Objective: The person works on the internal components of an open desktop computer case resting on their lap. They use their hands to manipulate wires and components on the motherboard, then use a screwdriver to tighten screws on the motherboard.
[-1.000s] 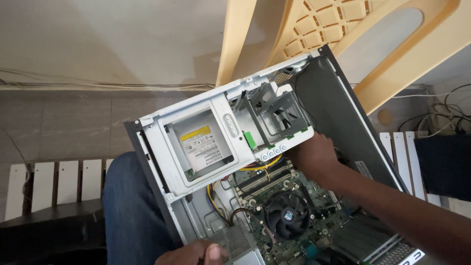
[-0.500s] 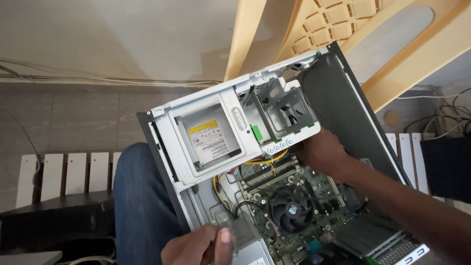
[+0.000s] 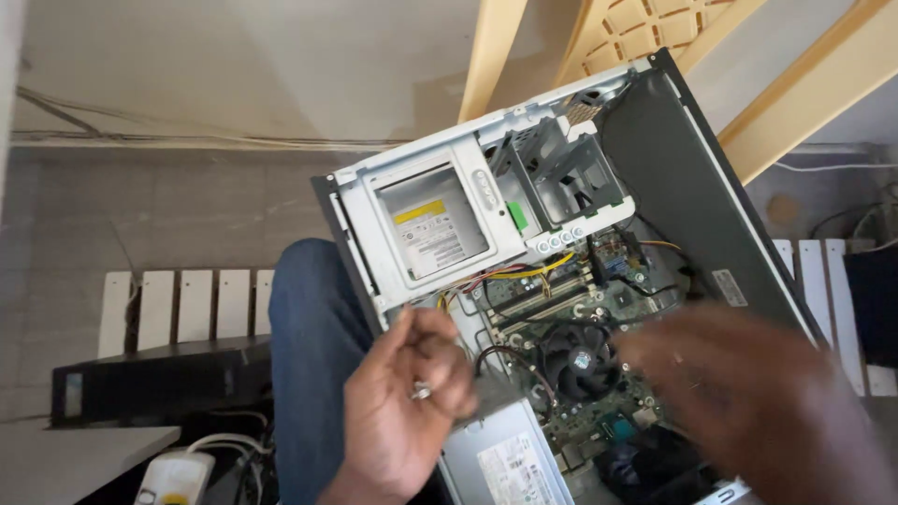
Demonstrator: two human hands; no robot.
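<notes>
While the open desktop computer case (image 3: 673, 196) lay tilted across the person's lap, the parts stood as follows:

Left hand: the left hand (image 3: 407, 402) was curled into a loose fist at the lower left edge of the case, pinching a small silvery piece, probably a screw (image 3: 423, 391), between thumb and fingers

Right hand: the right hand (image 3: 758, 402) hovered over the lower right of the motherboard, blurred; fingers appeared spread, holding nothing visible, though whether it touched the board could not be told

Case position: it rested on a blue-trousered leg (image 3: 313, 346), its open side facing up and its dark side wall raised toward the upper right

Optical drive: a grey optical drive (image 3: 432, 229) with a yellow and white label sat in the white metal bay at the upper left of the case

Drive cage: an empty grey drive cage (image 3: 566, 178) stood just beside the optical drive, with a green latch (image 3: 516, 215) between them

Motherboard: the green motherboard (image 3: 561, 299) filled the middle, with yellow and red cables crossing its upper left part

Cooling fan: a round black processor fan (image 3: 580, 360) sat between the two hands

Power supply: a grey power supply (image 3: 505, 458) with a white label lay just below the left hand

Surroundings: tan plastic chair legs (image 3: 491, 56) rose behind the case; a white slatted bench (image 3: 182, 304) showed at left
</notes>
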